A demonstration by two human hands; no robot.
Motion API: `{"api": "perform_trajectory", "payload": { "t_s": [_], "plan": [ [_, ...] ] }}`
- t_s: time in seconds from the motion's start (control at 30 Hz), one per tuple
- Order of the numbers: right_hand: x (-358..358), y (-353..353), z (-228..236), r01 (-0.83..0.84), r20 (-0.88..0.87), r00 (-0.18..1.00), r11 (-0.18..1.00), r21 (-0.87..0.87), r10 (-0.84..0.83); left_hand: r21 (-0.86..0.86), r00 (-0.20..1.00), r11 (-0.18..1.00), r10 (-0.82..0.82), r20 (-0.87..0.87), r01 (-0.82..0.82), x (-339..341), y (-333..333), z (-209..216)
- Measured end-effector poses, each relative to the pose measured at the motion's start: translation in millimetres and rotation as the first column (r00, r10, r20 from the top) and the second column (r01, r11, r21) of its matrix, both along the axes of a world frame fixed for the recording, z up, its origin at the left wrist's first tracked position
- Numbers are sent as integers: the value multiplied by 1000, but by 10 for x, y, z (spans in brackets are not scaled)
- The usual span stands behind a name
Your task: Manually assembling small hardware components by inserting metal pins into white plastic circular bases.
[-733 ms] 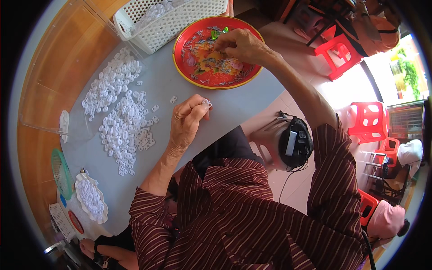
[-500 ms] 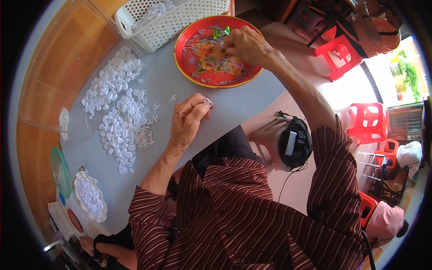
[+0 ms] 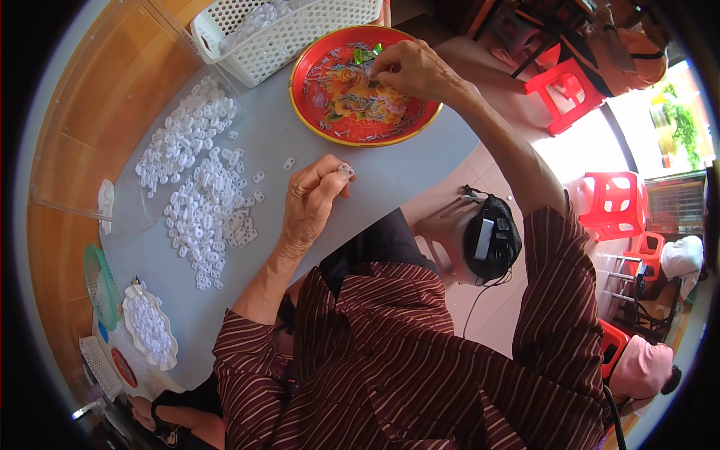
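Between the fingertips of my left hand [image 3: 311, 196] is a small white plastic piece [image 3: 345, 170] with two holes. My right hand [image 3: 412, 73] reaches over a round red tray [image 3: 309, 124] with a yellow rim and a floral pattern. Its thumb and fingers are pinched together over the tray; whatever they hold is too small to make out. Many small grey pins [image 3: 330, 79] lie scattered in the tray, along with a crumpled green foil wrapper [image 3: 366, 54]. Left of my left hand, loose white plastic pieces [image 3: 199, 214] lie heaped on the grey table.
Behind the heaps stands a white perforated basket [image 3: 285, 45] of white pieces. At the left are a scalloped dish [image 3: 172, 354] of similar pieces and a green mesh sieve [image 3: 97, 285]. Another person's hand [image 3: 142, 411] is at the lower left. Red stools [image 3: 611, 202] stand to the right.
My right hand has shifted slightly left over the tray, its fingers still pinched. My left hand keeps the white piece in nearly the same place.
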State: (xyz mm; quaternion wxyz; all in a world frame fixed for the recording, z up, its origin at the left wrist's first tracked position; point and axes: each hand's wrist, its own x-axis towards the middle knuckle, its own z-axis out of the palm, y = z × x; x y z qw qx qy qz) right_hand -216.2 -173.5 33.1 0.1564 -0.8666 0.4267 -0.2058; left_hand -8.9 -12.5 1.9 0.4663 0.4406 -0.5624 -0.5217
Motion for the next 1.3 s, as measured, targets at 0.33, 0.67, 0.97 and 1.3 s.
{"api": "perform_trajectory", "payload": {
  "t_s": [0.33, 0.67, 0.97, 1.3],
  "plan": [
    [60, -65, -76, 20, -85, 996, 994, -105, -29, 33, 999, 999, 5, 38, -7, -2, 5, 41],
    [289, 66, 46, -12, -234, 972, 985, -173, -29, 9, 1000, 1000, -13, -7, 13, 26, 6, -29],
    [105, 430, 136, 93, 197, 973, 988, 126, -117, -29, 999, 999, -23, -23, 23, 27, -16, -41],
    [230, 1416, -92, -151, 631, 711, 808, 569, -311, 11, 999, 1000, -18, -31, 19, 31, -22, -47]
  ]
}}
